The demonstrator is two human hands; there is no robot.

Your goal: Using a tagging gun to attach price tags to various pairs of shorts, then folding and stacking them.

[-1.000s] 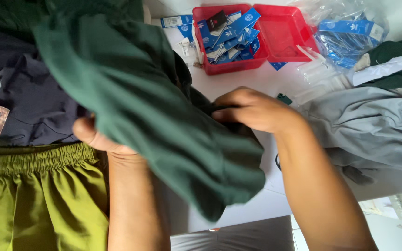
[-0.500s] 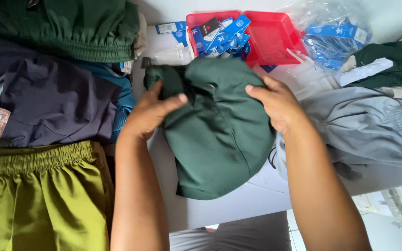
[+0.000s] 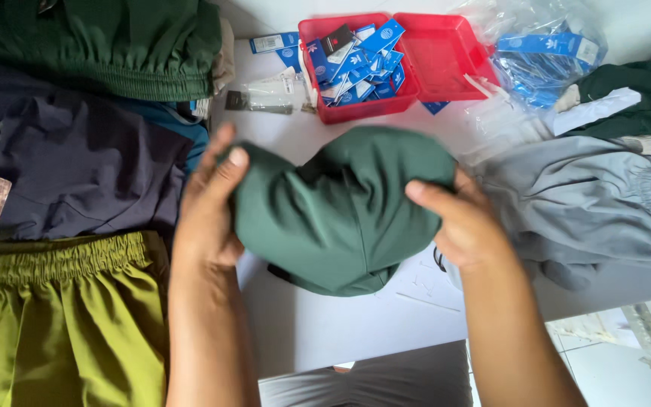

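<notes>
A dark green garment (image 3: pixel 337 211), bunched into a rounded bundle, lies on the white table (image 3: pixel 325 332) in the middle of the head view. My left hand (image 3: pixel 209 203) grips its left edge, thumb over the cloth. My right hand (image 3: pixel 465 218) grips its right edge, thumb on top. Both forearms reach in from the bottom of the view.
Olive green shorts (image 3: pixel 54 316) lie at lower left, a dark purple garment (image 3: pixel 77 162) above them, and folded dark green clothes (image 3: pixel 107 41) at top left. A red tray (image 3: pixel 446 56) with blue tags stands at the back. Grey shorts (image 3: pixel 589 203) lie right.
The green garment was held up and spread, then came down onto the table and got folded smaller. Both hands have moved outward to its left and right edges.
</notes>
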